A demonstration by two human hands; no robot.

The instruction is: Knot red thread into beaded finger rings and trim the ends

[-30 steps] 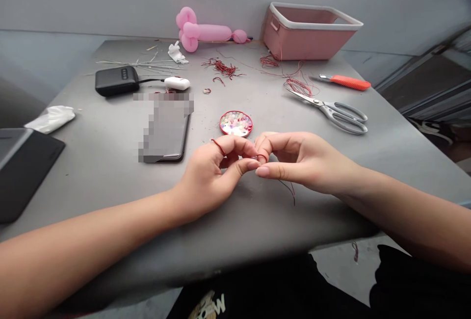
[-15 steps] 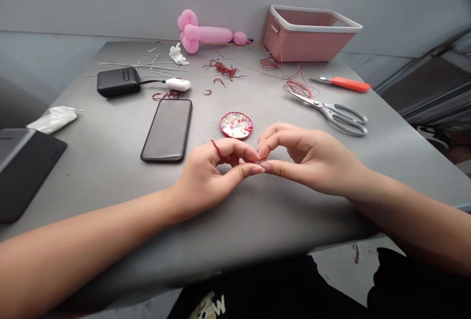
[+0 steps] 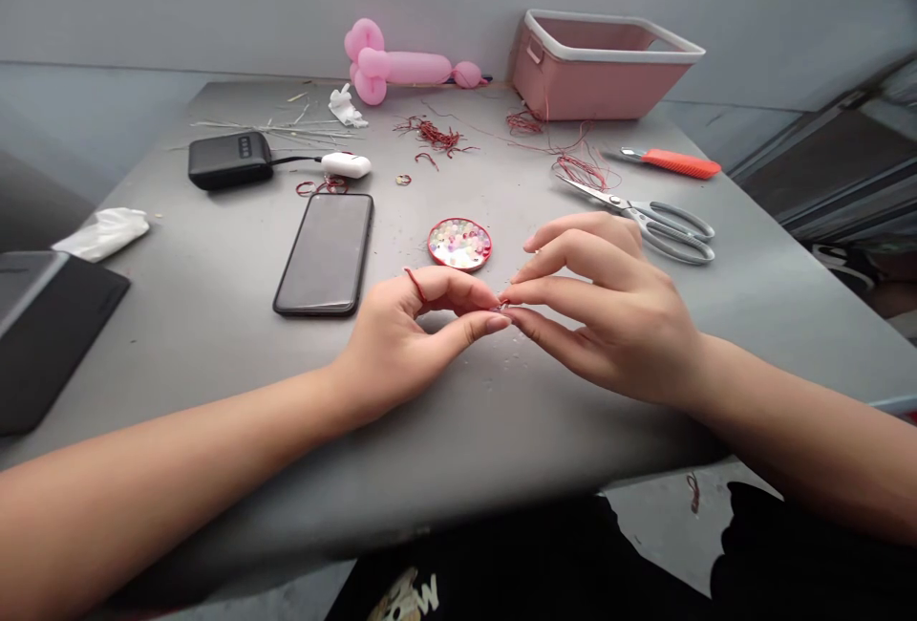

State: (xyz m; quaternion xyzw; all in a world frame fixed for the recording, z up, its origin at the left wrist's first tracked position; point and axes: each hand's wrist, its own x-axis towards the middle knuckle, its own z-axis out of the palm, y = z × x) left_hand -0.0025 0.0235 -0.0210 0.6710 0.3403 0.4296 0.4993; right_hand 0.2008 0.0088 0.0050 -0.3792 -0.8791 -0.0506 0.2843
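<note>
Pinched between fingertips near the middle of the table's (image 3: 215, 334) front half, a thin red thread (image 3: 503, 305) is held where the two hands meet; little of it can be made out there. It is gripped by the left hand (image 3: 401, 334) between thumb and forefinger, and a loop of the same red thread is wound round that forefinger (image 3: 414, 282). The thread is nipped from the other side by the right hand (image 3: 608, 315) with thumb and forefinger, its remaining fingers being spread loosely above. Just behind the hands a round dish of beads (image 3: 459, 243) is set, with a phone (image 3: 328, 252) beside it towards the left edge. Scissors (image 3: 645, 216) are laid towards the right edge, near scraps of red thread.
</note>
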